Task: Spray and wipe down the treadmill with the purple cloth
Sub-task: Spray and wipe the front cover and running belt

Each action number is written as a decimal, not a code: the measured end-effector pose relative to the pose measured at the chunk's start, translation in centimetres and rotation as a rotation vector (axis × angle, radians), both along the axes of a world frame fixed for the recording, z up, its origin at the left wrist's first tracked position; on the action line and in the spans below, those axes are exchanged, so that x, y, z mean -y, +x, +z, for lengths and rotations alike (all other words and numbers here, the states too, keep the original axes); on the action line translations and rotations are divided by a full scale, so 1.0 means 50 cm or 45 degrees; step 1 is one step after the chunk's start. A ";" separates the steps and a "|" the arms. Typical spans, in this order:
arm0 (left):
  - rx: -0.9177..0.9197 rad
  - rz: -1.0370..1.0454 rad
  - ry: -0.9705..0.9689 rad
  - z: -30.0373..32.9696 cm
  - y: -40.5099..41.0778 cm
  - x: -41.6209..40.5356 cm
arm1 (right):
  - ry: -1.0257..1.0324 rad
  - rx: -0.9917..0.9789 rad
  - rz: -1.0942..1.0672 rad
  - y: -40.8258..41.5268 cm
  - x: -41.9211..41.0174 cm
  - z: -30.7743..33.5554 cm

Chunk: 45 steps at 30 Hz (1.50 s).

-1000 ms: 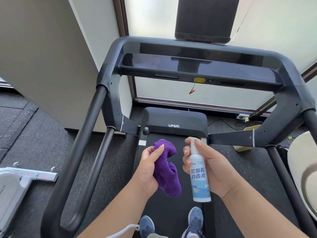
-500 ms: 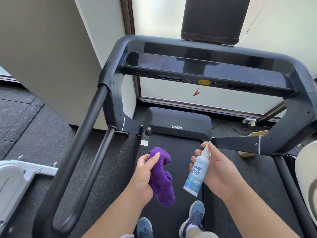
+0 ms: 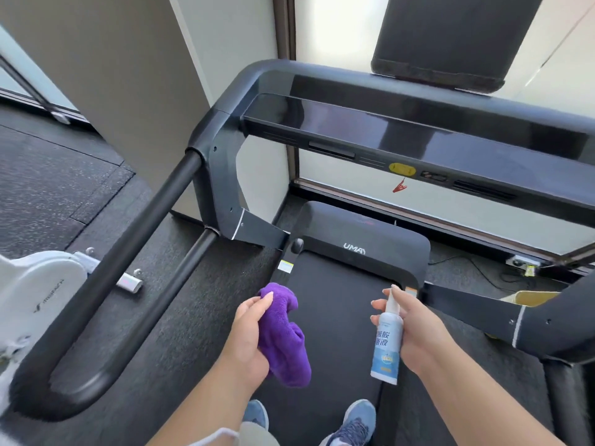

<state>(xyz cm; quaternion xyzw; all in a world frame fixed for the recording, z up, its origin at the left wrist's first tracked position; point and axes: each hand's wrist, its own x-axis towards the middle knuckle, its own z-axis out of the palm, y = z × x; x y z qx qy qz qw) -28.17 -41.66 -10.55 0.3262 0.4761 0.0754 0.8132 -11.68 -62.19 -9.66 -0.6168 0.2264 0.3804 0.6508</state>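
I stand on the black treadmill's belt [image 3: 335,317], both blue shoes at the bottom of the view. My left hand [image 3: 248,339] grips a bunched purple cloth [image 3: 283,336] over the belt's left side. My right hand [image 3: 418,329] holds a small white spray bottle [image 3: 386,346] upright, forefinger on the nozzle at its top. The dark console bar [image 3: 418,140] with a yellow button and a red safety clip spans the frame ahead. A thick black left handrail [image 3: 128,239] runs from the console down toward me.
A white exercise machine [image 3: 35,291] sits on the dark floor at the left. A pale wall panel [image 3: 128,75] and frosted window stand ahead. A dark screen [image 3: 450,37] is mounted above the console. Cables and a socket [image 3: 521,262] lie at the right.
The view has swung left, showing more of the left handrail and the white machine. Both hands keep their hold on cloth and bottle and have drawn slightly further apart.
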 end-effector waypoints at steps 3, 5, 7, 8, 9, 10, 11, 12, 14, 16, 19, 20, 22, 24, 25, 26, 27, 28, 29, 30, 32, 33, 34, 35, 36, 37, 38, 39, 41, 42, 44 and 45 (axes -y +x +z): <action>0.071 -0.022 -0.029 -0.027 0.016 0.016 | -0.014 -0.049 -0.045 0.023 0.007 -0.035; 0.088 -0.043 0.036 -0.046 0.023 0.018 | -0.024 -0.078 -0.077 0.030 0.011 -0.060; 0.057 -0.035 0.084 -0.078 0.028 0.012 | -0.048 -0.083 -0.085 0.030 0.014 -0.090; 0.026 -0.031 0.064 -0.091 0.032 0.008 | -0.056 -0.078 -0.097 0.029 0.016 -0.107; -0.021 -0.023 0.039 -0.105 0.037 0.003 | -0.062 -0.072 -0.105 0.028 0.015 -0.125; -0.058 -0.017 0.015 -0.120 0.042 -0.002 | -0.075 -0.068 -0.106 0.026 0.013 -0.144; -0.101 -0.008 0.012 -0.138 0.050 -0.009 | -0.086 -0.072 -0.099 0.025 0.008 -0.164; -0.155 -0.007 0.019 -0.163 0.060 -0.018 | -0.098 -0.092 -0.090 0.023 0.001 -0.185; -0.214 -0.006 0.034 -0.219 0.079 -0.037 | -0.104 -0.152 -0.077 0.017 -0.018 -0.235; -0.242 -0.031 0.042 -0.273 0.094 -0.058 | -0.094 -0.207 -0.084 0.013 -0.042 -0.299; -0.263 -0.107 0.036 -0.364 0.123 -0.082 | -0.070 -0.243 -0.097 0.018 -0.077 -0.411; -0.269 -0.134 0.042 -0.404 0.132 -0.089 | -0.060 -0.252 -0.100 0.024 -0.089 -0.450; -0.289 -0.163 0.075 -0.488 0.154 -0.101 | -0.039 -0.290 -0.150 0.045 -0.112 -0.533; -0.314 -0.163 0.120 -0.583 0.178 -0.113 | -0.026 -0.349 -0.245 0.070 -0.131 -0.630; -0.325 -0.150 0.141 -0.637 0.191 -0.118 | -0.013 -0.383 -0.293 0.082 -0.142 -0.683; -0.318 -0.131 0.150 -0.696 0.206 -0.123 | 0.006 -0.420 -0.345 0.095 -0.154 -0.738; -0.295 -0.119 0.151 -0.757 0.220 -0.127 | 0.024 -0.460 -0.387 0.108 -0.167 -0.797; -0.265 -0.124 0.151 -0.820 0.237 -0.129 | 0.051 -0.491 -0.406 0.122 -0.179 -0.859; -0.247 -0.144 0.158 -0.883 0.253 -0.130 | 0.078 -0.506 -0.383 0.138 -0.192 -0.917; -0.241 -0.164 0.154 -0.949 0.270 -0.129 | 0.104 -0.498 -0.329 0.154 -0.202 -0.975; -0.200 -0.168 0.099 -1.074 0.295 -0.128 | 0.131 -0.411 -0.159 0.191 -0.221 -1.082; -0.182 -0.163 0.075 -1.127 0.306 -0.126 | 0.142 -0.357 -0.071 0.211 -0.226 -1.128; -0.178 -0.174 0.060 -1.177 0.316 -0.125 | 0.161 -0.308 -0.002 0.232 -0.231 -1.167; -0.175 -0.183 0.053 -1.221 0.325 -0.122 | 0.190 -0.263 0.038 0.252 -0.235 -1.200; -0.173 -0.194 0.051 -1.260 0.330 -0.117 | 0.234 -0.238 0.056 0.269 -0.236 -1.231; -0.155 -0.196 0.054 -1.289 0.335 -0.113 | 0.282 -0.227 0.063 0.283 -0.235 -1.260; -0.134 -0.212 0.070 -1.310 0.338 -0.109 | 0.318 -0.214 0.078 0.295 -0.232 -1.286; -0.127 -0.203 0.088 -1.328 0.341 -0.104 | 0.351 -0.209 0.107 0.304 -0.228 -1.309; -0.080 -0.208 0.097 -1.355 0.351 -0.098 | 0.400 -0.220 0.208 0.315 -0.215 -1.341; -0.055 -0.218 0.100 -1.365 0.353 -0.097 | 0.399 -0.212 0.278 0.318 -0.204 -1.352; -0.006 -0.199 0.077 -1.370 0.358 -0.097 | 0.372 -0.179 0.379 0.325 -0.187 -1.366; 0.025 -0.198 0.023 -1.367 0.362 -0.099 | 0.358 -0.172 0.395 0.329 -0.181 -1.369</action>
